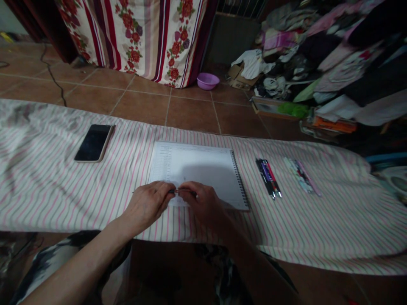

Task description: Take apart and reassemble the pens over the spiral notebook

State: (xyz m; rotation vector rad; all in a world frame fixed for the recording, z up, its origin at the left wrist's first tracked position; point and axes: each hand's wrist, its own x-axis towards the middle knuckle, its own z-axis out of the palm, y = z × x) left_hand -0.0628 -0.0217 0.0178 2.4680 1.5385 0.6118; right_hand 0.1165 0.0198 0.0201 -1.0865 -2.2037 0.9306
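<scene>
My left hand point(149, 202) and my right hand point(203, 203) meet over the lower left part of a spiral notebook point(210, 169). Between them they pinch a thin pen point(177, 191), lying sideways. Its dark part is in the left fingers and a reddish part runs into the right ones. Whether it is one piece or two parts pulled apart, I cannot tell. The notebook's page is white, with printed lines along its left side and black rings on the right. A shadow falls across the paper.
A phone point(94, 143) lies on the striped cloth point(130, 148) at the left. Several dark and red pens point(269, 178) lie right of the notebook, with pale pens point(300, 176) further right. Beyond are a purple basin point(207, 81), a floral curtain point(143, 38) and piled clothes.
</scene>
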